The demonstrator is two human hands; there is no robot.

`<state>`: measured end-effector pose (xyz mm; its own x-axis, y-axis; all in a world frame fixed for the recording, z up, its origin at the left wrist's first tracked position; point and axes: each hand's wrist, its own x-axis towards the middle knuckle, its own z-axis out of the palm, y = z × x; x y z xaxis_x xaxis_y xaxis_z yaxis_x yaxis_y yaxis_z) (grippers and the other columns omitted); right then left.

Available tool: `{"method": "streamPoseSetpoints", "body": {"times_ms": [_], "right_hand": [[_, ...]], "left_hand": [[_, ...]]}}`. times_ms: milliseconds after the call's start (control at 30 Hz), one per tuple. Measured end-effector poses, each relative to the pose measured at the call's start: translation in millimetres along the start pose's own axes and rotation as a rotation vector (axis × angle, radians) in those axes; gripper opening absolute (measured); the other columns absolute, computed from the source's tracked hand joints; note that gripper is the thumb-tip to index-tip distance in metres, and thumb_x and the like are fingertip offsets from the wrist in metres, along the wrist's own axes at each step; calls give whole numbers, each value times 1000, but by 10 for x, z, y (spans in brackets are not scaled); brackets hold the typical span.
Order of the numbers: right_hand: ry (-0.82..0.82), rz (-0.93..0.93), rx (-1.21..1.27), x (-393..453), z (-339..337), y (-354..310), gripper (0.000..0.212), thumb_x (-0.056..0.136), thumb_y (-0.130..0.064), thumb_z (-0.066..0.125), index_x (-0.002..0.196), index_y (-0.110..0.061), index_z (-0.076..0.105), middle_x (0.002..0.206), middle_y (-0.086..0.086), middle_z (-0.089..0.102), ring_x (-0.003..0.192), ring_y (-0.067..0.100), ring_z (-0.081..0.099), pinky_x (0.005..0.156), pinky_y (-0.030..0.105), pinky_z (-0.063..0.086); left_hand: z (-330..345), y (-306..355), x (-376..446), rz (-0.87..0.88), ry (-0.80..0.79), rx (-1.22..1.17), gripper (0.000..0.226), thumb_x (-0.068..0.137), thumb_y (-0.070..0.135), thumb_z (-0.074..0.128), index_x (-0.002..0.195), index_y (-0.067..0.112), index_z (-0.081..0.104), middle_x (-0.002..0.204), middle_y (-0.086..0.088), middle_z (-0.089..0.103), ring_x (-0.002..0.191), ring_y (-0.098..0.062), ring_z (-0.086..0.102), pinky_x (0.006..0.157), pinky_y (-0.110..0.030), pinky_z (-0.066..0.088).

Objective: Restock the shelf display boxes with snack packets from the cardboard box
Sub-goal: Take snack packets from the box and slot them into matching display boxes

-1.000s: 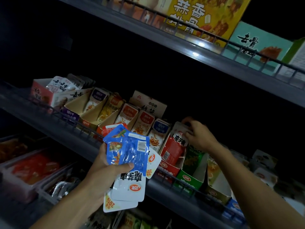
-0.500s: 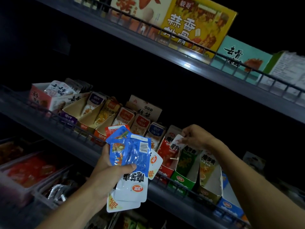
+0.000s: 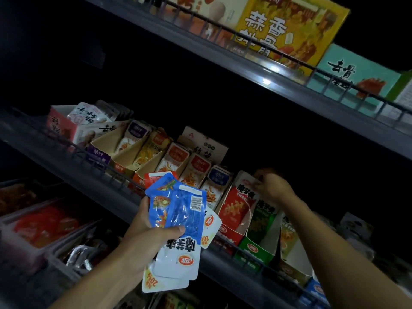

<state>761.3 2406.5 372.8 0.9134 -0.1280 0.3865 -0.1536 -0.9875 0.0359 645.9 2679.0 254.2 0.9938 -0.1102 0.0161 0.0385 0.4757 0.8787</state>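
Observation:
My left hand (image 3: 142, 239) grips a fanned stack of blue and white snack packets (image 3: 178, 221) in front of the middle shelf, thumb across the top one. My right hand (image 3: 270, 186) reaches to the back of the red display box (image 3: 231, 221) and pinches the top edge of a red and white packet (image 3: 242, 197) standing in it. A green display box (image 3: 256, 248) stands just right of the red one, with a yellow-green box (image 3: 289, 248) beyond it. The cardboard box is out of view.
The middle shelf (image 3: 66, 161) has a wire front rail and a row of angled display boxes (image 3: 133, 150) with orange, red and purple packets. The upper shelf (image 3: 245, 63) holds large yellow and teal cartons. Plastic trays (image 3: 35, 228) of red packets sit below left.
My right hand has carried a red and white packet up and back into the red display box. My left hand has held its stack nearly still while the view shifted.

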Motion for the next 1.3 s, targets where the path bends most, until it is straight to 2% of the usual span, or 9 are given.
{"method": "streamPoseSetpoints", "body": {"times_ms": [433,600,700,800,900,1000,1100,1167,1300], "right_hand": [[128,10,-14,-55,180,128,35,91,-36,65,122,-21,59,118,8,62,107,27,58,82,40,53],[310,-41,241,-453,-7,-58,28,93,-35,62,112,-15,63,97,2,65,87,18,63,68,32,53],[124,-100,637,-968,-119,-362,21,91,-42,62,103,-25,59,95,-11,61,87,6,61,69,20,50],[-139,-160,749,-1410,-141,-553,33,80,-48,74,106,-32,62,97,-12,67,90,4,64,78,25,55],[-309,-174,1005,-1675,-110,-616,32,78,-21,82,103,-28,65,97,-9,75,87,9,72,72,25,57],[-350,-97,1111,-1755,-117,-612,34,82,-7,78,112,-17,65,103,1,75,90,22,73,77,43,61],[-315,-72,1050,-1775,-168,-636,50,83,-10,76,129,-23,58,117,-4,66,101,7,67,83,30,58],[-156,-103,819,-1804,-156,-662,63,82,-20,77,137,-32,49,125,-8,55,115,5,55,94,28,49],[-31,-268,544,-1948,-151,-811,45,89,-39,67,132,-25,60,124,-8,53,118,8,49,98,27,40]], "left_hand": [[49,-151,62,2,-20,9,63,79,-12,71,119,34,55,97,2,77,85,-18,75,68,-34,55],[97,-189,30,12,-27,5,64,76,-12,74,120,30,56,98,1,77,88,-20,74,75,-38,55],[148,-174,-23,28,-39,-5,63,76,-11,74,119,31,55,99,2,77,88,-18,75,72,-34,55],[202,-167,-92,55,-37,-12,64,76,-9,75,120,31,54,98,1,77,89,-19,74,73,-37,56],[265,-154,-174,78,-13,-31,55,82,0,74,122,31,53,97,2,77,87,-19,75,68,-35,58],[311,-131,-211,30,27,-127,34,94,15,65,121,34,54,93,0,77,78,-23,75,59,-38,59],[319,-116,-232,7,82,-139,32,98,16,59,123,34,52,99,-4,75,81,-26,75,68,-46,60],[333,-122,-268,21,126,-132,32,99,13,58,123,32,49,102,-5,73,83,-27,74,69,-46,60],[377,-130,-288,39,180,-195,40,99,8,55,130,30,42,106,-10,69,86,-30,72,76,-53,59]]}}
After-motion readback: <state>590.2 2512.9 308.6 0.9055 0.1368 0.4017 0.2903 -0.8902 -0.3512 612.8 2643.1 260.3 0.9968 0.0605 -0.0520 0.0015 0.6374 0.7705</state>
